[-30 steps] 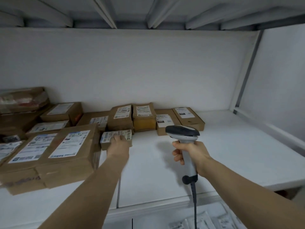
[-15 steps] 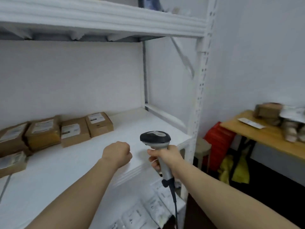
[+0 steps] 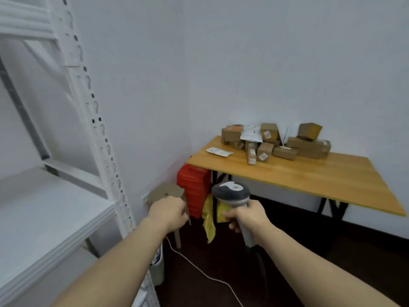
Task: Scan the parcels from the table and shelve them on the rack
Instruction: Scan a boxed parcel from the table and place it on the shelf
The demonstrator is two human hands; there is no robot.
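**Scanner (image 3: 231, 192) held, parcels (image 3: 274, 142) well apart**

The left hand (image 3: 168, 212) had its fingers clenched on nothing, just beside the rack (image 3: 97, 134) post. The right hand (image 3: 247, 216) had its fingers grasping the scanner's handle. Well beyond both hands, the parcels lay heaped on the tabletop (image 3: 321, 173), against the wall.

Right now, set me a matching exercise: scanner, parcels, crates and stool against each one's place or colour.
Things:
1. scanner
2. parcels
3. crates
4. stool

Place or colour:
A. piled on the table
B. red
C. gripped in the right hand
D. round-topped, on the floor by the rack

Pairs: 1-C, 2-A, 3-B, 4-D
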